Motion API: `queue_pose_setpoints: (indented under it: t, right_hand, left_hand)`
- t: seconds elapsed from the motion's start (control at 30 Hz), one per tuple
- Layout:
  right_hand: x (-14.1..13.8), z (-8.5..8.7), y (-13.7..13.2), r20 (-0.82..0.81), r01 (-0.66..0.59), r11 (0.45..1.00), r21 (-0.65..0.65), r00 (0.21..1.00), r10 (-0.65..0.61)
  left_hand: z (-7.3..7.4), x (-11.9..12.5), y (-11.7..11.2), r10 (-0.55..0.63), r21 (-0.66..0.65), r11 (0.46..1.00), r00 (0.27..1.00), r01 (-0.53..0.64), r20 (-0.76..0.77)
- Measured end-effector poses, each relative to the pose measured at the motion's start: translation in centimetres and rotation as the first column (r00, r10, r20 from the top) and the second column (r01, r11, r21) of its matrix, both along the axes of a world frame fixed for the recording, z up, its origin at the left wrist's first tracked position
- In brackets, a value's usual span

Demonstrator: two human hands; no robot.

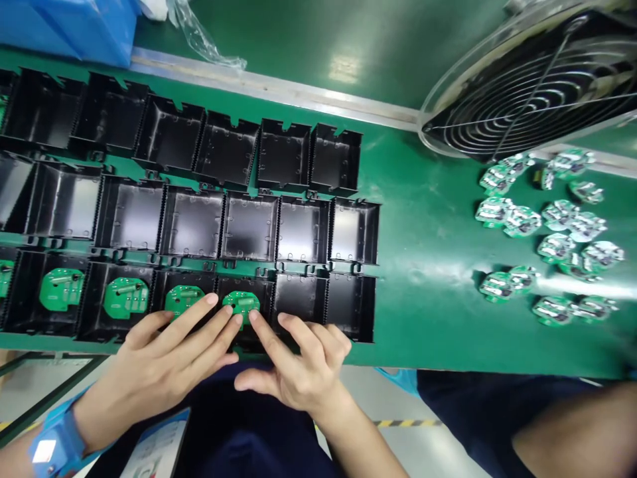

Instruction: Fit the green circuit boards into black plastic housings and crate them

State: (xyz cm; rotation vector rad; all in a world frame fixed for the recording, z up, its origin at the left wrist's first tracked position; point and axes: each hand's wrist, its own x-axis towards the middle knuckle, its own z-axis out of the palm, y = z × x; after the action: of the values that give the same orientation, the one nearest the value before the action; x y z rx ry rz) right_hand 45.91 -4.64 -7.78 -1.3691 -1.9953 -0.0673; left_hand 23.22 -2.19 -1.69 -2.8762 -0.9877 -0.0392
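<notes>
"Where's the piece in hand?"

"On my feed, the green circuit board (243,300) lies in a black box (265,297), third from the right end of the near row."

"And the grip?"

"I see the left hand (166,365) with fingers stretched out, nothing clasped, two fingertips at the board's left and lower edge. The right hand (301,372) has its index fingertip at the right edge, thumb spread away, other fingers loosely bent around nothing. How hard they press, I can't tell."

"Around them?"

"I see more boards (62,289) in boxes leftward, and loose circuit boards (555,247) on the green table (423,232), near a fan (527,99)."
</notes>
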Motion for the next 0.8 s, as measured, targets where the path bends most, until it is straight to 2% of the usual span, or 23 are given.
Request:
queue_pose_setpoints:
  t: [0.1, 0.3, 0.53, 0.63, 0.7, 0.8]
  right_hand:
    - [0.0, 0.1, 0.1, 0.009, -0.003, 1.0, -0.01, 1.0, 0.003]
    - [0.1, 0.2, 0.2, 0.036, -0.024, 0.999, -0.027, 0.999, 0.025]
    - [0.1, 0.1, 0.4, 0.013, -0.054, 0.998, -0.033, 0.998, 0.055]
    - [0.0, 0.0, 0.4, 0.007, -0.063, 0.997, -0.043, 0.998, 0.063]
    - [-0.1, -0.1, 0.5, 0.003, -0.053, 0.998, -0.023, 0.999, 0.053]
    - [-0.4, -0.4, 0.9, 0.006, -0.038, 0.999, 0.04, 0.999, 0.037]
  left_hand:
    - [-0.1, -0.1, 0.2, 0.025, -0.016, 1.0, 0.999, -0.025, 0.026]
    - [-0.2, -0.5, 0.8, -0.074, -0.026, 0.997, 0.997, 0.075, 0.026]
    - [-0.3, -0.1, 0.0, 0.044, -0.102, 0.994, 0.999, -0.042, 0.02]
    - [-0.5, -0.1, 0.0, 0.055, -0.087, 0.995, 0.996, -0.05, 0.063]
    - [-0.7, -0.5, 0.1, 0.014, -0.071, 0.997, 0.996, -0.007, 0.086]
    - [-1.9, -1.7, 0.6, 0.006, -0.13, 0.991, 0.981, 0.019, 0.193]
